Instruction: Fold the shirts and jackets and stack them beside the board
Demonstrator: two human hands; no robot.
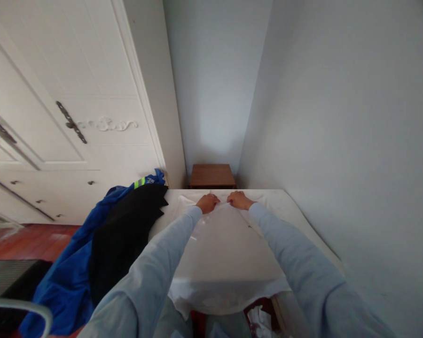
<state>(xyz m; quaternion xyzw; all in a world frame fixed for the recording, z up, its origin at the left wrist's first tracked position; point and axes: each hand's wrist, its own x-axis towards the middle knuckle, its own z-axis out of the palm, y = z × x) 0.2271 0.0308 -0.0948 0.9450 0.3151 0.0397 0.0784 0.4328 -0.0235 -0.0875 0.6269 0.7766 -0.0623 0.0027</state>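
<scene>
A white garment [229,253] lies spread over a white-topped table [296,225], its lower edge hanging over the near side. At the far end of the garment, my left hand [208,203] has its fingers closed on the white cloth. Just to the right, my right hand [240,200] pinches the same cloth, with a small gap between the two hands. A small dark mark shows on the garment's right part.
Black cloth [127,234] and a blue garment [66,272] with a yellow-green stripe hang at the table's left. A brown wooden stand [212,175] is beyond the table. A white wardrobe [109,84] rises at the left; a grey wall [338,117] borders the right.
</scene>
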